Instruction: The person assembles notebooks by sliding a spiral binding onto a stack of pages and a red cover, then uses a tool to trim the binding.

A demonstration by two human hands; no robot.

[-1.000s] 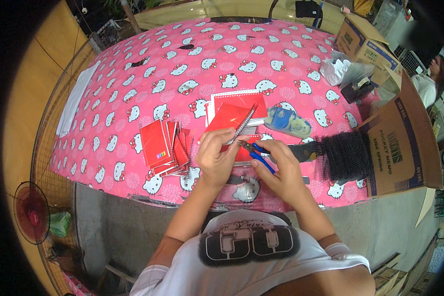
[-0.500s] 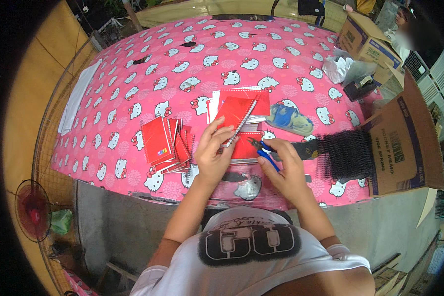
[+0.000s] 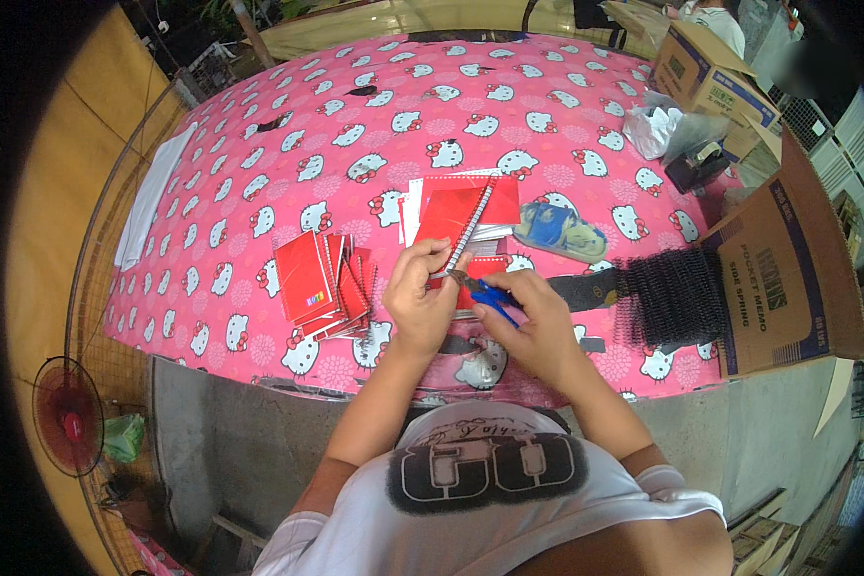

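Observation:
A small red notebook (image 3: 446,213) with a spiral along its right edge is tilted in my left hand (image 3: 418,296), whose fingers and thumb close on its lower end. My right hand (image 3: 536,324) grips blue-handled cutting pliers (image 3: 494,301). Their metal jaws are at the bottom end of the spiral; whether they bite the wire is too small to tell. Under and behind the held notebook lie red covers and white page stacks (image 3: 497,197). To the left sits a loose pile of red spiral notebooks (image 3: 307,280).
Right of the stacks lies a blue-and-yellow sole-shaped piece (image 3: 562,232). Black spiral coils (image 3: 670,300) spill beside an open cardboard box (image 3: 782,278). Another box (image 3: 710,82) stands at the far right, near a person (image 3: 718,21). Pink patterned cloth (image 3: 259,173) covers the table; a fan (image 3: 68,417) stands left.
My right hand has moved left with the pliers, bringing their jaws from beside the notebook to the lower end of its spiral. The held notebook has shifted slightly left and down.

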